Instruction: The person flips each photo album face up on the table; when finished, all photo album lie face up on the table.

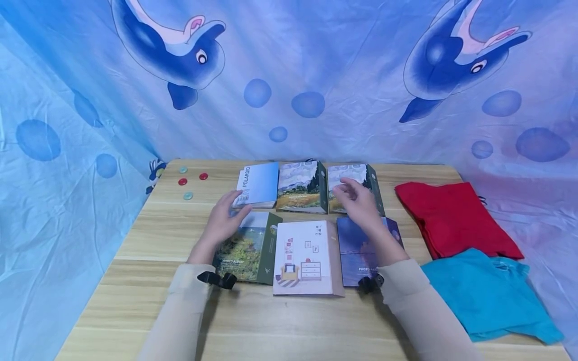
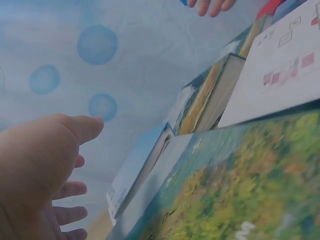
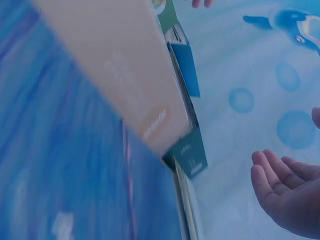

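Table (image 1: 122, 281): pale wood grain; six albums (image 1: 302, 258) lie in two rows of three. Step in hand judged as lining up these rows; any further adjustment calls for light fingertip pressure on cover edges.
Discs (image 1: 203, 176): four, round, far left; two red, two pale green.
Left hand (image 1: 221, 220): fingers spread, gripping nothing, at the left edges of blue album (image 1: 262, 183) and green album (image 1: 244, 253); contact cannot be confirmed.
Far row: blue album, middle painted album (image 1: 297, 186), right painted album (image 1: 349, 171); rectangular, smooth printed covers.
Near row: green album, leafy print; white album (image 1: 289, 233), drawn furniture; purple album (image 1: 354, 250).
Right hand (image 1: 361, 203): above right painted album; fingers loosely bent, holding nothing.
Red cloth (image 1: 456, 215): folded, soft, far right.
Teal cloth (image 1: 489, 296): folded, wrinkled, near right.
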`<state>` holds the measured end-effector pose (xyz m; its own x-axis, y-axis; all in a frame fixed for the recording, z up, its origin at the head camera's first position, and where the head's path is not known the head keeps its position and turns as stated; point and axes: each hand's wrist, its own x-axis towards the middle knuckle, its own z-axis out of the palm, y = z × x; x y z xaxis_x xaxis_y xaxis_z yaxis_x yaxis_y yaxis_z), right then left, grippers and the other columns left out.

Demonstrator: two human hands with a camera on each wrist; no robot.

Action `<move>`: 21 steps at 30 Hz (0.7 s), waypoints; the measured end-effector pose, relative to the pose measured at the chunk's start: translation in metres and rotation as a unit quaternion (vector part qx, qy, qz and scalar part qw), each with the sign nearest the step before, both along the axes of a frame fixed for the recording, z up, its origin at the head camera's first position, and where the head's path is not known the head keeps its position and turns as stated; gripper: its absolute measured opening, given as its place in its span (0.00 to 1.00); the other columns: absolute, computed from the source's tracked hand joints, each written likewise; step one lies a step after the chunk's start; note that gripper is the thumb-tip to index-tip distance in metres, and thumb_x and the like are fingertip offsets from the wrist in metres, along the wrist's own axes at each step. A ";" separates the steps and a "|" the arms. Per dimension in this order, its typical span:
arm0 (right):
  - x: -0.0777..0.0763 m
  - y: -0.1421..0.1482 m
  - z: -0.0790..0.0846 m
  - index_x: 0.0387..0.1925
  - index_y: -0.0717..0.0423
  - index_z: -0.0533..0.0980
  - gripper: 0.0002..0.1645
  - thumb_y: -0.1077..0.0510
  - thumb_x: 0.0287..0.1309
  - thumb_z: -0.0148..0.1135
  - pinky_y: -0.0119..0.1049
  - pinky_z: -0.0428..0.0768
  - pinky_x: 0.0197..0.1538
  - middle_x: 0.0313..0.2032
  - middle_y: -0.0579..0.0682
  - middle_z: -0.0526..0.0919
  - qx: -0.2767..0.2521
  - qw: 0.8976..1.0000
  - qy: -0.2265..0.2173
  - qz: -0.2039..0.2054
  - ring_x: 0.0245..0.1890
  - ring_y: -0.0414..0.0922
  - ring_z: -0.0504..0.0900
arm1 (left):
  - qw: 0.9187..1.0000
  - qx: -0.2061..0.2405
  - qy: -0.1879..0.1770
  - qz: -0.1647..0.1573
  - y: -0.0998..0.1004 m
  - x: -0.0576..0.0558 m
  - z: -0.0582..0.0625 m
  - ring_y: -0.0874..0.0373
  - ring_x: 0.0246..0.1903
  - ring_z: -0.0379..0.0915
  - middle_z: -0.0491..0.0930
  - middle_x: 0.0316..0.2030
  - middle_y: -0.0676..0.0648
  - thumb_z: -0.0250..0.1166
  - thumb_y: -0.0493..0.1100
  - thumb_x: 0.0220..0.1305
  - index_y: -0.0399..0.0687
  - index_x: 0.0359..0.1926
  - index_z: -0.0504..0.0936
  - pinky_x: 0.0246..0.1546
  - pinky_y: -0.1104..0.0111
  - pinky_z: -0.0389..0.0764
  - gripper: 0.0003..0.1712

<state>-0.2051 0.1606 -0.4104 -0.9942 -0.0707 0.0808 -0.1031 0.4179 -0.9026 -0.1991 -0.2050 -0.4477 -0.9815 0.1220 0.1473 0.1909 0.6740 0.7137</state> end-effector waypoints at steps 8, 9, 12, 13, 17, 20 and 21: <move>-0.026 -0.052 0.007 0.70 0.58 0.69 0.35 0.43 0.71 0.60 0.53 0.75 0.64 0.59 0.61 0.79 -0.111 0.991 -0.060 0.034 0.60 0.59 0.77 | 0.999 0.024 -0.035 0.008 -0.008 -0.019 -0.007 0.35 0.73 0.52 0.59 0.74 0.33 0.59 0.57 0.74 0.39 0.74 0.64 0.72 0.42 0.55 0.39; -0.030 -0.059 0.008 0.70 0.59 0.69 0.34 0.44 0.71 0.60 0.53 0.75 0.64 0.58 0.62 0.79 -0.131 0.988 -0.066 0.039 0.60 0.60 0.77 | 0.999 0.027 -0.040 0.011 -0.009 -0.021 -0.007 0.35 0.73 0.52 0.58 0.74 0.34 0.59 0.57 0.74 0.39 0.75 0.63 0.73 0.42 0.54 0.39; -0.040 -0.076 0.006 0.68 0.59 0.70 0.33 0.44 0.72 0.60 0.52 0.75 0.65 0.58 0.61 0.79 -0.165 0.982 -0.079 0.047 0.60 0.60 0.77 | 0.998 0.039 -0.053 0.017 -0.011 -0.026 -0.009 0.36 0.74 0.51 0.57 0.75 0.35 0.58 0.59 0.74 0.41 0.75 0.63 0.73 0.43 0.53 0.40; -0.043 -0.081 0.005 0.68 0.59 0.71 0.32 0.44 0.72 0.59 0.52 0.74 0.65 0.58 0.60 0.79 -0.173 0.981 -0.080 0.046 0.61 0.59 0.78 | 0.997 0.043 -0.057 0.019 -0.012 -0.028 -0.010 0.36 0.74 0.50 0.57 0.75 0.35 0.58 0.60 0.74 0.41 0.76 0.63 0.73 0.43 0.53 0.40; -0.053 -0.098 -0.002 0.67 0.56 0.72 0.31 0.43 0.71 0.60 0.49 0.76 0.64 0.57 0.57 0.80 -0.169 0.982 -0.078 0.024 0.59 0.55 0.79 | 0.996 0.058 -0.070 0.022 -0.013 -0.034 -0.012 0.38 0.75 0.48 0.55 0.76 0.37 0.57 0.63 0.73 0.44 0.76 0.62 0.74 0.43 0.52 0.42; -0.061 -0.111 -0.011 0.68 0.56 0.72 0.32 0.43 0.71 0.61 0.47 0.77 0.62 0.57 0.55 0.80 -0.152 0.985 -0.079 0.008 0.58 0.53 0.79 | 0.995 0.065 -0.077 0.024 -0.014 -0.038 -0.015 0.38 0.76 0.47 0.55 0.77 0.38 0.57 0.63 0.73 0.45 0.77 0.61 0.74 0.43 0.52 0.42; -0.063 -0.115 -0.015 0.68 0.56 0.71 0.32 0.44 0.71 0.61 0.47 0.77 0.62 0.57 0.54 0.80 -0.145 0.986 -0.083 0.006 0.59 0.53 0.78 | 0.994 0.069 -0.080 0.024 -0.014 -0.040 -0.016 0.39 0.76 0.47 0.55 0.77 0.38 0.57 0.63 0.73 0.45 0.77 0.62 0.74 0.43 0.52 0.41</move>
<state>-0.2682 0.0460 -0.4251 -0.9946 -0.0813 -0.0646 0.0530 0.1385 -0.9889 -0.2389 -0.2191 -0.4640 -0.9980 0.0629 0.0016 0.0375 0.5732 0.8186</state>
